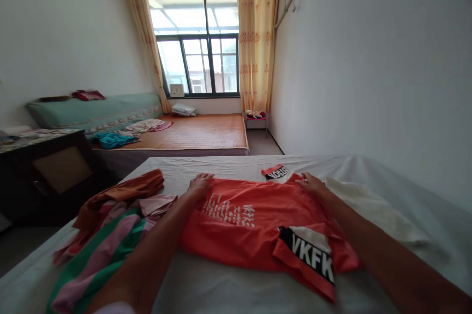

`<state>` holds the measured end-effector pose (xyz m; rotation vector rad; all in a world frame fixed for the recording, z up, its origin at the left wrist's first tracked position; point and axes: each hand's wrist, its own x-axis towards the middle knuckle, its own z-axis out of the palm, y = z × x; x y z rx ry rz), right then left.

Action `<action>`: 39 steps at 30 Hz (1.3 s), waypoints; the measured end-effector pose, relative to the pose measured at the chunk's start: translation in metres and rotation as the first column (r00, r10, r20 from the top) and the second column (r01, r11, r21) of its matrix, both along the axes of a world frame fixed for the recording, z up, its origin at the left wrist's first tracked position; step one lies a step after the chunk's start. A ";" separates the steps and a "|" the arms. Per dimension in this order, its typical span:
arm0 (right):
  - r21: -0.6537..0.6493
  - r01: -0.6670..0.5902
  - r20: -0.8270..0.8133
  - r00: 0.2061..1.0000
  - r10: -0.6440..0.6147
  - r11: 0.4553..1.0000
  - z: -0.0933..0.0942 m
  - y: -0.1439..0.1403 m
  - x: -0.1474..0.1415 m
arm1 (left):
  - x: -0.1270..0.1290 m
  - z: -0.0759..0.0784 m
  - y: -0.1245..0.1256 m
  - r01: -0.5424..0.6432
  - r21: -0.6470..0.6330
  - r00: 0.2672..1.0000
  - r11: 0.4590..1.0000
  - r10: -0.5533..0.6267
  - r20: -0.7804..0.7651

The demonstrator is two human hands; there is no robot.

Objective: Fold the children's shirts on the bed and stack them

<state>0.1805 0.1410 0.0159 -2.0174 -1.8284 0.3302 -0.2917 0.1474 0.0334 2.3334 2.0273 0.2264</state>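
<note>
An orange-red T-shirt point(236, 240) lies spread sideways on a white-sheeted surface, with white lettering on its front. One sleeve, banded black and white with the letters VKFK, points toward me; the other sticks out at the far side. At the far left corner, by the hem, my left hand point(201, 184) is closed on the fabric, though its fingertips are partly hidden. My right hand point(313, 187) pinches the far edge near the far sleeve. Just right of that arm lies a flat cream-white cloth point(372, 208).
A heap of clothes point(106, 250), with green and pink stripes and rust-brown fabric, lies left of my left arm. Beyond the white sheet point(206, 284) stands a bed with a brown mat point(206, 129). A dark cabinet point(62, 169) is at left, a wall point(368, 68) at right.
</note>
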 end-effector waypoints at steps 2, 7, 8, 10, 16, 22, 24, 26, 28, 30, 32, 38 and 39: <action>0.011 -0.023 0.018 1.000 0.023 1.000 -0.002 0.010 -0.006 | 0.000 0.003 -0.001 -0.012 0.011 1.000 1.000 0.012 -0.007; 0.073 -0.149 0.032 0.989 0.147 0.986 0.010 0.031 -0.018 | -0.008 0.022 -0.010 -0.066 0.066 0.997 0.996 0.067 -0.024; 0.107 -0.155 0.037 0.988 0.152 0.982 0.016 0.036 -0.021 | -0.011 0.027 -0.011 -0.084 0.086 0.996 0.993 0.086 -0.021; 0.177 -0.138 0.049 0.990 0.131 0.974 0.030 0.048 -0.028 | -0.017 0.038 -0.010 -0.131 0.123 0.991 0.984 0.133 -0.012; 0.333 -0.024 0.050 0.999 0.008 0.942 0.058 0.067 -0.058 | -0.018 0.054 -0.009 -0.309 0.207 0.951 0.928 0.308 0.037; 0.232 -0.469 0.023 0.878 0.477 0.852 0.021 -0.008 -0.072 | -0.003 0.018 -0.079 0.195 0.059 0.980 0.979 -0.197 0.033; 0.142 -0.534 -0.034 0.839 0.543 0.834 0.000 -0.041 -0.066 | -0.001 0.001 -0.108 0.270 0.044 0.962 0.962 -0.271 0.031; 0.099 -0.529 -0.034 0.845 0.534 0.843 -0.019 -0.067 -0.056 | -0.002 -0.013 -0.130 0.265 0.078 0.964 0.961 -0.266 -0.001; 0.114 -0.500 0.003 0.864 0.503 0.859 -0.034 -0.082 -0.046 | -0.002 -0.021 -0.142 0.223 0.128 0.975 0.966 -0.220 -0.038; 0.181 -0.458 0.050 0.888 0.457 0.870 -0.044 -0.088 -0.037 | -0.001 -0.024 -0.145 0.186 0.165 0.982 0.969 -0.179 -0.060; 0.257 -0.419 0.092 0.908 0.410 0.871 -0.050 -0.089 -0.033 | 0.000 -0.024 -0.145 0.174 0.180 0.984 0.968 -0.164 -0.069; 0.326 -0.453 0.193 0.891 0.411 0.830 -0.055 -0.089 -0.032 | 0.000 -0.027 -0.145 0.178 0.222 0.983 0.959 -0.166 -0.072; 0.328 -0.457 0.199 0.889 0.413 0.827 -0.054 -0.090 -0.032 | 0.000 -0.028 -0.146 0.179 0.223 0.983 0.958 -0.166 -0.073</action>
